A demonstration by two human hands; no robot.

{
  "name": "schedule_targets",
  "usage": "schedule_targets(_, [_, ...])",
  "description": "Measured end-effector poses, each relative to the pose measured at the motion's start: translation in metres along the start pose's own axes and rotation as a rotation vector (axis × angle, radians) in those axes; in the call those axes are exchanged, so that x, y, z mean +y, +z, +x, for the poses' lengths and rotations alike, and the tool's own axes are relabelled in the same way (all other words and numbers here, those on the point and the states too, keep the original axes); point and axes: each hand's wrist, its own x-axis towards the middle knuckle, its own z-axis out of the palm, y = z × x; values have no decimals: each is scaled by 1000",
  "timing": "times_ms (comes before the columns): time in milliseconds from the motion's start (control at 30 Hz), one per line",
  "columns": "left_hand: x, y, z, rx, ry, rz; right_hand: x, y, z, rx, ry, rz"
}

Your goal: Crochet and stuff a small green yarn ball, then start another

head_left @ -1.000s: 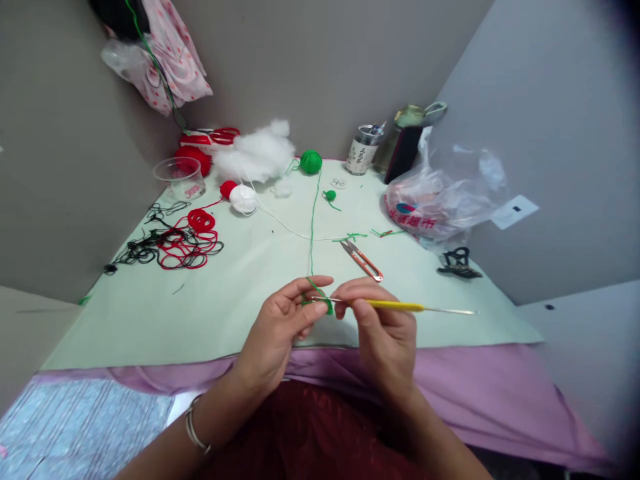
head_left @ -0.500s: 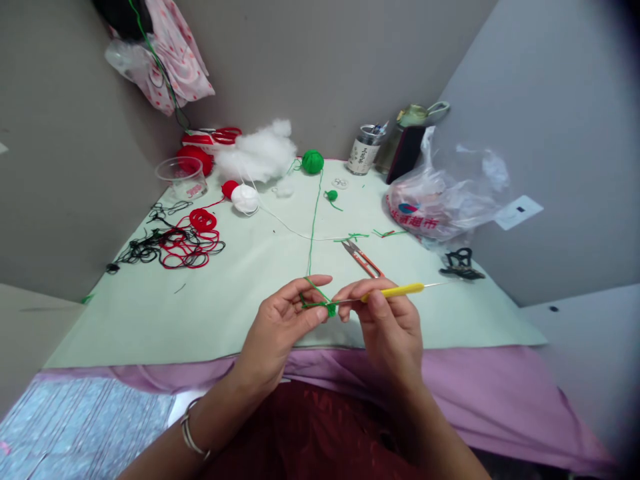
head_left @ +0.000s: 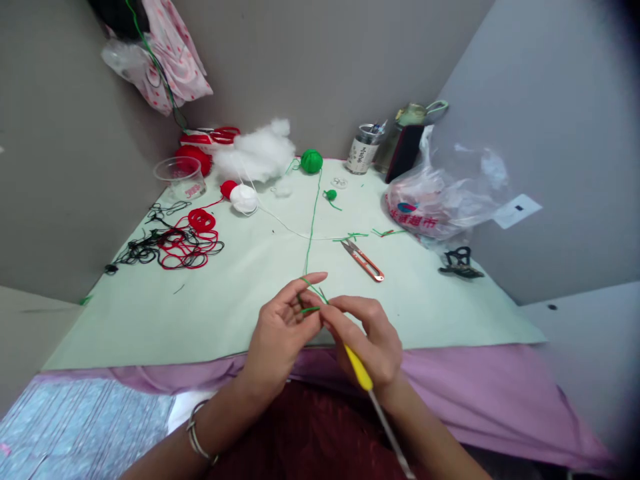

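My left hand (head_left: 283,327) pinches a small piece of green crochet work, with green yarn (head_left: 312,220) looped over its forefinger and running up the table to a green yarn ball (head_left: 311,161). My right hand (head_left: 367,337) grips a crochet hook with a yellow handle (head_left: 358,368); its tip meets the green work between the two hands and its metal tail points down toward my lap. Both hands hover over the near edge of the pale green mat (head_left: 240,280).
Orange thread snips (head_left: 363,259) lie just beyond my hands. Tangled red and black yarn (head_left: 175,240) sits at the left, with a plastic cup (head_left: 180,177), white stuffing (head_left: 255,157) and a white yarn ball (head_left: 244,198) behind. A plastic bag (head_left: 440,200), jar (head_left: 363,150) and black clip (head_left: 457,262) are at the right.
My right hand has swung the hook round: its handle pointed out to the right before and now points down toward me. The left hand stayed in place with the green work.
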Motion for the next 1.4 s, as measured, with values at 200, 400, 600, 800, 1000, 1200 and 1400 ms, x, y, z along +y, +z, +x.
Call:
schedule_targets(200, [3, -5, 5, -85, -214, -270, 1, 1, 3, 154, 359, 411])
schedule_targets(400, [3, -1, 4, -107, -60, -96, 1, 6, 9, 127, 448, 621])
schedule_targets(600, [-2, -2, 6, -82, -123, -189, 1, 4, -2, 35, 191, 213])
schedule_targets(800, [3, -5, 11, -57, -178, -243, 4, 1, 6, 237, 518, 584])
schedule_targets(1000, [1, 0, 4, -92, -60, -118, 3, 5, 10, 152, 588, 724])
schedule_targets(1200, [2, -2, 4, -81, 7, -53, 6, 2, 5, 156, 694, 898])
schedule_targets(1400, [5, -3, 3, -79, 10, -23, 7, -3, 5, 146, 664, 936])
